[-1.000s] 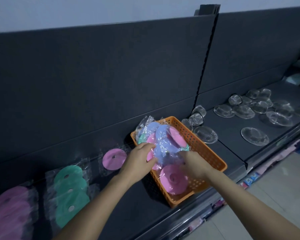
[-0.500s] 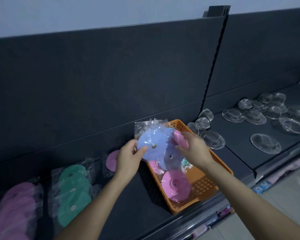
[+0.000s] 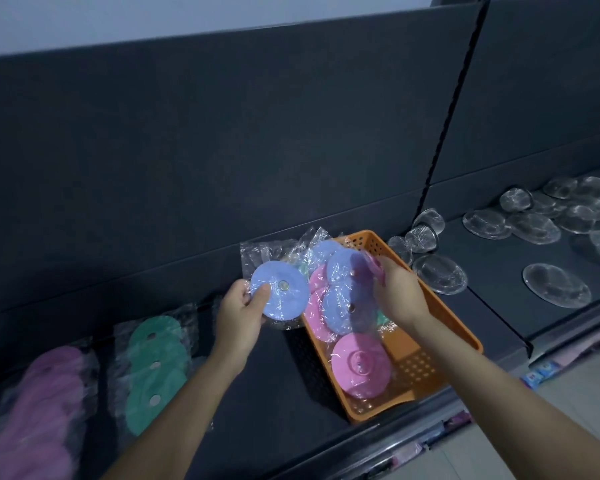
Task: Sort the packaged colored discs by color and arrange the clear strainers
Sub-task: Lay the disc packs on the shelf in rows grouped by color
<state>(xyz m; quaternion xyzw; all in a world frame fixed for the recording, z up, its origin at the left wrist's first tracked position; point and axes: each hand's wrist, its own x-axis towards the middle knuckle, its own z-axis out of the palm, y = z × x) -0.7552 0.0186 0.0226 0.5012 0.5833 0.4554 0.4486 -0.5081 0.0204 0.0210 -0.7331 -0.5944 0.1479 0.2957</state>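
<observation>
- Left hand (image 3: pixel 240 315), centre frame, pinches a wrapped blue disc (image 3: pixel 280 294) by its edge.
- Right hand (image 3: pixel 397 293) grips packaged discs over the orange basket (image 3: pixel 440 327).
- Green discs (image 3: pixel 154 372) and pink discs (image 3: pixel 39 420) lie lower left.
- Clear strainers (image 3: pixel 520 226) sit scattered at right on the shelf (image 3: pixel 492 306).

Shop aisle: dark metal display shelf (image 3: pixel 492 306) with slotted upright (image 3: pixel 454 109) and back panel (image 3: pixel 222 150); wrapped goods laid in rows, price-label strip (image 3: pixel 541 372) on front edge, tiled floor (image 3: pixel 568 403).
</observation>
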